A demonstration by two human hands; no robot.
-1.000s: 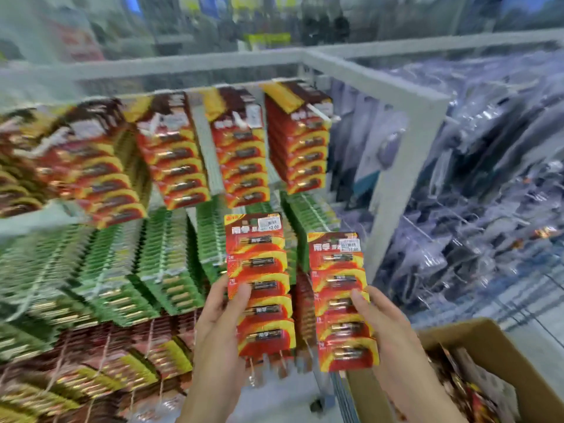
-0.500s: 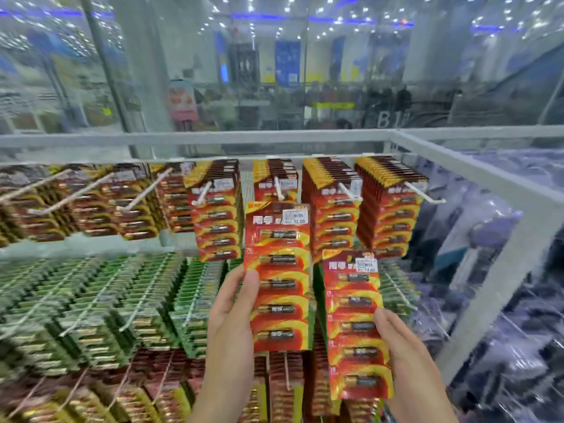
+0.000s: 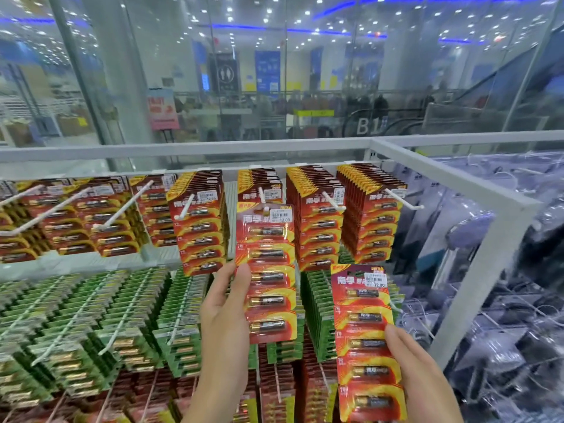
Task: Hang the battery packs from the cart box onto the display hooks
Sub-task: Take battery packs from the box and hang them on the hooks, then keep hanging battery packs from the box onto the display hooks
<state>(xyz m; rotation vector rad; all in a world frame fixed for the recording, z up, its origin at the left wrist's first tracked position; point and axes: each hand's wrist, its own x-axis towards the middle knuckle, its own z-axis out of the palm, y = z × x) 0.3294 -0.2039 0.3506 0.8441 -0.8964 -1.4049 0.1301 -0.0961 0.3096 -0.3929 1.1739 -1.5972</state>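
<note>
Nearest me, my right hand [image 3: 427, 374] pinches the lower edge of one battery pack [image 3: 367, 340], held low and right. My left hand [image 3: 224, 325] grips a second pack [image 3: 268, 273] mid-edge, its hang hole at the hook [image 3: 263, 200]. I judge the cards light but floppy and bottom-heavy, best held near mid-height.

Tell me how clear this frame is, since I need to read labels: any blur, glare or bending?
Head view: the two held packs are sharp; the price sticker on the left hand's pack reads 12.00, as does the right hand's pack. The shelf frame bows from wide-angle distortion; ceiling lights reflect in the glass behind, softening the background.
</note>
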